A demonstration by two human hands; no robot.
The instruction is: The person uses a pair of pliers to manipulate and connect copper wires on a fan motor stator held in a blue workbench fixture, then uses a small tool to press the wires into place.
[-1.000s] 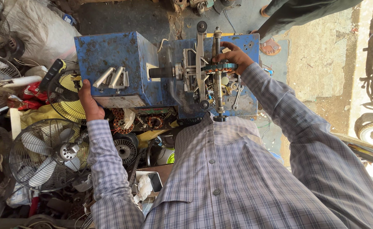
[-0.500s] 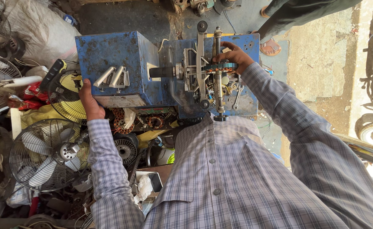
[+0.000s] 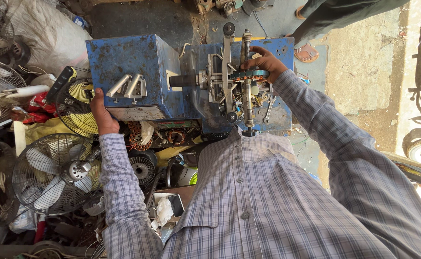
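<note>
I see my right hand (image 3: 263, 61), fingers curled around the ringed stator (image 3: 250, 75) on the winding rig's upright rod (image 3: 247, 81), just right of the blue box (image 3: 132, 76). My left hand (image 3: 102, 111) grips the box's left side; a pale rectangular label (image 3: 136, 113) sits along its near edge.

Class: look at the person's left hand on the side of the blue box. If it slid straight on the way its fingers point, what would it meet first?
The left hand points up along the blue box; probably the black handle beside it comes first, though depth is unclear.
</note>
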